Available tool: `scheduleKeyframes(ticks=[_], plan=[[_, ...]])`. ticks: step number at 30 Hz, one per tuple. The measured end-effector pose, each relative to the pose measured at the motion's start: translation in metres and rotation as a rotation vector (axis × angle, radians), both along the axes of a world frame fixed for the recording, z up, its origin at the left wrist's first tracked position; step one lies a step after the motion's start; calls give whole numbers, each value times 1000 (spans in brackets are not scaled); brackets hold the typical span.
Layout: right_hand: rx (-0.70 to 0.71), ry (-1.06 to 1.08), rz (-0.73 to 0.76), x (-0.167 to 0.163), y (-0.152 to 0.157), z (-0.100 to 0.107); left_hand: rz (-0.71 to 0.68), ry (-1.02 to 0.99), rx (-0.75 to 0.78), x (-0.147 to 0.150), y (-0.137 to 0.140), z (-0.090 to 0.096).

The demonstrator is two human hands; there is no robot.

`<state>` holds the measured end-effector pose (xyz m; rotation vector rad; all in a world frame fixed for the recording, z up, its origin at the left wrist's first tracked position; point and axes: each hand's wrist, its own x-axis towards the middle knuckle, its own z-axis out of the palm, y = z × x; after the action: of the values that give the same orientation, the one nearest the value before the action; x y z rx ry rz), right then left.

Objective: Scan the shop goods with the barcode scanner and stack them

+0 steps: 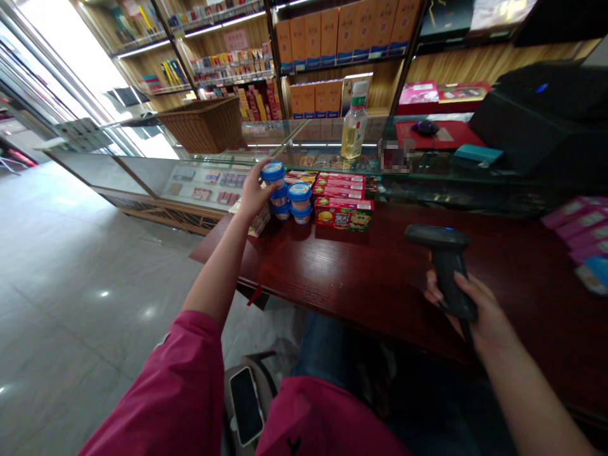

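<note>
My left hand (259, 190) reaches out to the far left of the dark red table and grips a small tub with a blue lid (273, 170) at the top of a stack. Other blue-lidded tubs (300, 197) stand right beside it, stacked on one another. My right hand (468, 304) is wrapped around the handle of a black barcode scanner (449, 266), held above the right part of the table with its head toward the left. Red snack boxes (342, 214) sit in rows to the right of the tubs.
Behind the table (304, 259) runs a glass display counter (313, 136) bearing a wicker basket (204, 123), a bottle of yellowish liquid (354, 123) and a mouse (425, 128). Pink packages (582, 221) lie at the right. A phone (246, 405) rests beside my leg.
</note>
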<state>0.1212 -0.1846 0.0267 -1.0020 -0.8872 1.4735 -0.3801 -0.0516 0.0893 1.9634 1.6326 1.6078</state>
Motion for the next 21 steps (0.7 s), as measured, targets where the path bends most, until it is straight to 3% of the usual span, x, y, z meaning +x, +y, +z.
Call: scheduleKeyframes(ticks=[4, 7, 13, 21], plan=[[21, 46, -7, 2, 2, -2, 197, 187, 148, 29, -21, 7], [72, 94, -13, 7, 3, -5, 215, 253, 221, 84, -35, 8], [173, 58, -171, 37, -14, -8, -210, 374, 174, 243, -38, -8], [274, 28, -502, 133, -75, -12, -800, 358, 126, 467, -33, -22]])
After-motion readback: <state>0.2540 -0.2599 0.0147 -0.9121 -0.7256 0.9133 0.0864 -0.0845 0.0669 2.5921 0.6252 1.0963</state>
